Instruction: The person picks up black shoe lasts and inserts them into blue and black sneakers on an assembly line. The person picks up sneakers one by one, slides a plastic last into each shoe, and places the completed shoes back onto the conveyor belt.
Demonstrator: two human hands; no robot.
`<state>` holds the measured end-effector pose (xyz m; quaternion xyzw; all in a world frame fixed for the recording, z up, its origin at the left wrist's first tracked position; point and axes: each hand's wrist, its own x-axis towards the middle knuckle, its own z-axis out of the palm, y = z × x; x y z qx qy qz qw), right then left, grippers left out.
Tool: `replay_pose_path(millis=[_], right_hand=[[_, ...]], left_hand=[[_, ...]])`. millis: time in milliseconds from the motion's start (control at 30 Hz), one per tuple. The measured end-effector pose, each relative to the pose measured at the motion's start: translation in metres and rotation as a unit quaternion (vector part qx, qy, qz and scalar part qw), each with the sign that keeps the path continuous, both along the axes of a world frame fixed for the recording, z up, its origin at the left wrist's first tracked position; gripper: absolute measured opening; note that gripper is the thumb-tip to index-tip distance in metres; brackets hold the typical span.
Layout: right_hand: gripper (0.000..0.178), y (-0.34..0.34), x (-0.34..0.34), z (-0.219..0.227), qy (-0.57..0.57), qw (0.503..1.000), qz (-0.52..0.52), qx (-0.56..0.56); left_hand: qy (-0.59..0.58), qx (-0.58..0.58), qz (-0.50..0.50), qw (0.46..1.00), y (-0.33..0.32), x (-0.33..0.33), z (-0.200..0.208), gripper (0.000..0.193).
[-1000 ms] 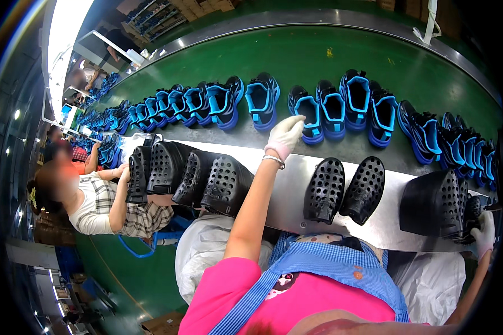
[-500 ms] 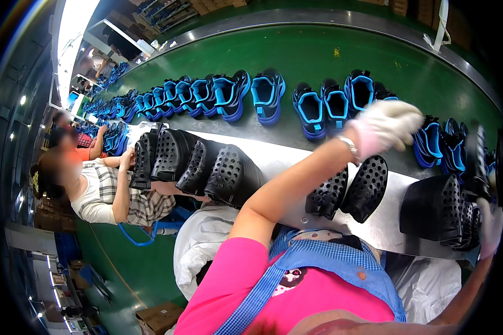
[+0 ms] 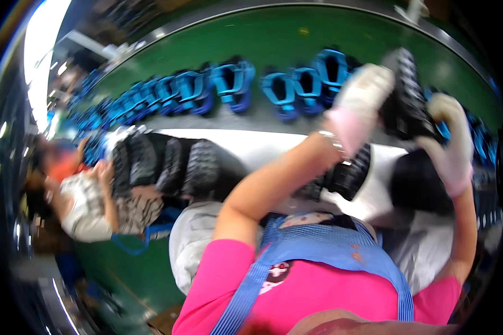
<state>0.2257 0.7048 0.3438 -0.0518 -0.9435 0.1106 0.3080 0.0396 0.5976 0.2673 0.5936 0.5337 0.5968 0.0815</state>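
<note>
My left hand (image 3: 366, 95), in a white glove with a pink cuff, is raised over the row of shoes. Its blurred fingers meet the left side of a black shoe-shaped piece with holes (image 3: 403, 92); whether they grip it is unclear. At the piece's lower right end is my right hand (image 3: 452, 137), also gloved in white, its fingers curled around that end. Black-and-blue sports shoes (image 3: 282, 89) stand in a row just left of my left hand. Below my hands are a black perforated piece (image 3: 349, 174) and a plain black one (image 3: 422, 181) on a pale metal ledge.
More black perforated pieces (image 3: 201, 167) stand on the ledge (image 3: 268, 148) to the left. Beyond runs a green surface (image 3: 229, 33) with a long line of shoes (image 3: 179, 89). At the left a co-worker (image 3: 86, 206) sits close to the ledge. White cloth (image 3: 193, 240) hangs by my left side.
The black perforated piece and my right hand have moved inward from the far right to meet my left hand. My left hand has shifted left and tilted more upright. The view has swung and blurred.
</note>
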Motion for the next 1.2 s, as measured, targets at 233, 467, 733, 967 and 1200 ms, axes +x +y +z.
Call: replay_pose_path(millis=[233, 467, 733, 967, 1200], right_hand=[[0.045, -0.007, -0.024, -0.013, 0.0, 1.0, 0.015, 0.009], [0.043, 0.02, 0.064, 0.013, 0.023, 0.992, -0.117, 0.043], [0.041, 0.04, 0.176, 0.015, 0.023, 0.947, -0.317, -0.05], [0.041, -0.004, 0.144, -0.006, 0.02, 0.968, -0.244, -0.06], [0.04, 0.001, 0.094, -0.001, -0.068, 0.974, -0.21, 0.048]], left_hand=[[-0.604, 0.009, -0.29, 0.742, 0.012, -0.011, -0.018, 0.034], [-0.623, 0.028, -0.182, 0.76, 0.008, -0.04, -0.029, 0.038], [-0.604, -0.003, -0.194, 0.773, -0.006, -0.071, -0.045, 0.021], [-0.474, 0.023, -0.064, 0.878, -0.054, -0.112, -0.072, 0.025], [-0.473, 0.013, -0.232, 0.85, -0.08, -0.074, -0.027, 0.032]])
